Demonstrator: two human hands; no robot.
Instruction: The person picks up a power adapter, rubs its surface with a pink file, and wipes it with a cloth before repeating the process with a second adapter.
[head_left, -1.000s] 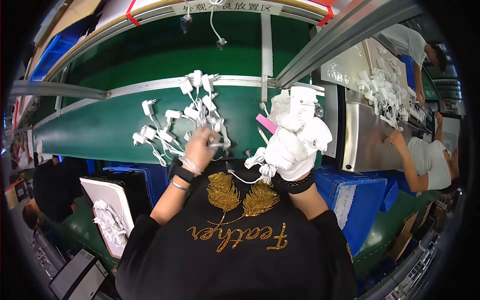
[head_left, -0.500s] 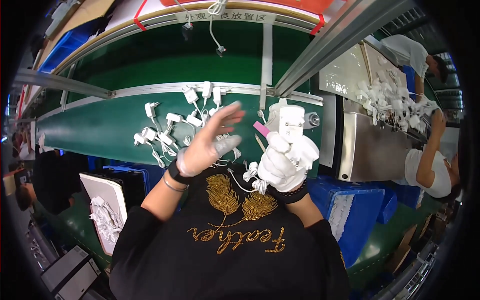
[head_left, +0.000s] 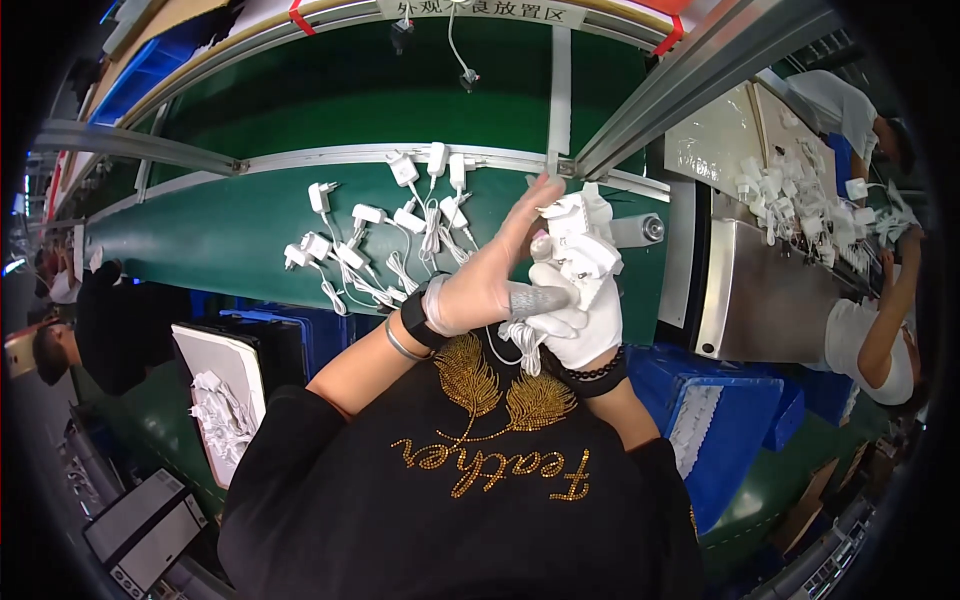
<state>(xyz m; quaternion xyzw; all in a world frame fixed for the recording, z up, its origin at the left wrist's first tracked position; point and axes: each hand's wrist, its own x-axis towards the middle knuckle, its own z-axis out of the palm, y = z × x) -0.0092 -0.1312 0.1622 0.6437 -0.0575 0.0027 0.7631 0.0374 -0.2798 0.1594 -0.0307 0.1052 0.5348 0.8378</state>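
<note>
White plastic charger [head_left: 578,240], boxy and smooth, sits at chest height above green belt [head_left: 230,230]. Our right hand [head_left: 575,320], in white fabric glove, grips it firmly. Our left hand [head_left: 490,275], in thin translucent glove, lies flat against it, fingers extended. Loose corded chargers [head_left: 385,245] litter belt.

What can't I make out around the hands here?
- White charger: its lower part is hidden by the right hand, head view.
- Left hand: its palm side faces away.
- Chargers on the green belt: plug detail too small.
- Co-worker's bench items: small and bent by the fisheye rim.
</note>
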